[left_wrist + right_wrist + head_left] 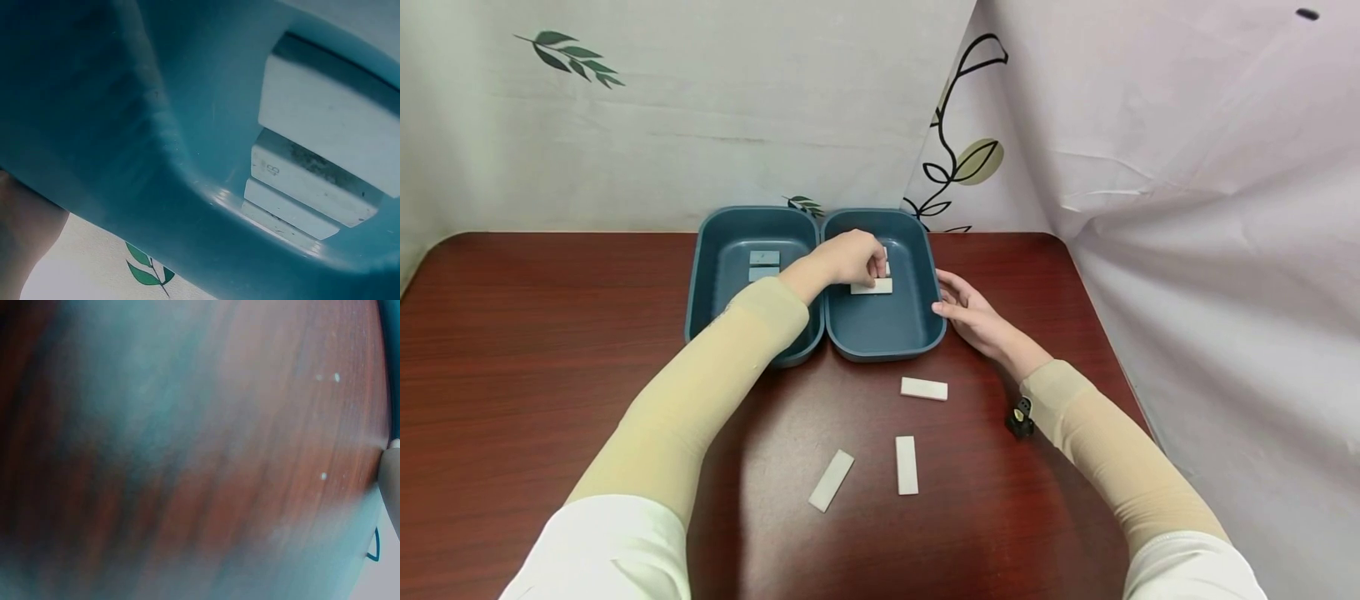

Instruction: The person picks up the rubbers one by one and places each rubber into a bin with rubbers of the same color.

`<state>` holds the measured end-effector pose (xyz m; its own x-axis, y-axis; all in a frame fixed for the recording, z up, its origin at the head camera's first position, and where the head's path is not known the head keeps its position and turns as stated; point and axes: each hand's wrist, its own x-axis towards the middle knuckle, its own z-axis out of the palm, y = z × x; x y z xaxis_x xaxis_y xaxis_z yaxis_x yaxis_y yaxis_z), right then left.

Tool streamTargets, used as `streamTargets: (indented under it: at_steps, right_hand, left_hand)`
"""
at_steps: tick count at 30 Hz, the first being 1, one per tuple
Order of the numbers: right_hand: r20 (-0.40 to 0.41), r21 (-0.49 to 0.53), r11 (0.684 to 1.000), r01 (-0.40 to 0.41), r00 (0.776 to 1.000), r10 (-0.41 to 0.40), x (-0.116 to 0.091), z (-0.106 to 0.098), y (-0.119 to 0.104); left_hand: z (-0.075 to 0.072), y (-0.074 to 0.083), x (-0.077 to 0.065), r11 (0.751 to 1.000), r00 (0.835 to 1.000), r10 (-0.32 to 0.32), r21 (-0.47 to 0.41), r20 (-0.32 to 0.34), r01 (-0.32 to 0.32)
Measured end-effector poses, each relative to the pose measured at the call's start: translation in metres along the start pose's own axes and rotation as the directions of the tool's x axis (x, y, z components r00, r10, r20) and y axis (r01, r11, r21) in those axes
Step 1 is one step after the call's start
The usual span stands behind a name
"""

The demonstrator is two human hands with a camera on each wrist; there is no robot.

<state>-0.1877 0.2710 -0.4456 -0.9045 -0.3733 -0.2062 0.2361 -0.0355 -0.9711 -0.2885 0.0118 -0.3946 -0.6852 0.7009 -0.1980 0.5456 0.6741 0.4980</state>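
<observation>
My left hand (852, 257) reaches into the right blue bin (891, 353), thumb and fingertips pinching a white block (882, 286) low inside it. Partly covered by those fingers, more white blocks lie just behind. Against the right side of the same bin rests my right hand (976, 317), its thumb at the rim and its fingers loosely extended along the outer wall. In the right wrist view only a fingertip (391, 481) shows, beside the bin's wall.
The left blue bin (695, 275) holds grey-blue blocks (764, 257); several pale blocks (312, 165) appear inside a bin in the left wrist view. On the brown table (550, 358) lie three white blocks: one crosswise (924, 388), one lengthwise (907, 465), one slanted (831, 481).
</observation>
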Motion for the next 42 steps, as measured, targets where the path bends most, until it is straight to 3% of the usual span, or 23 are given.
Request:
streamTargets:
  at_steps: [42]
  right_hand:
    - [-0.011,0.012,1.000,0.000,1.000,0.000,-0.0003,0.0021,-0.0016]
  left_hand:
    - [0.0077,0.0008,-0.0025,0.998,1.000,0.005,0.061,-0.031,-0.003]
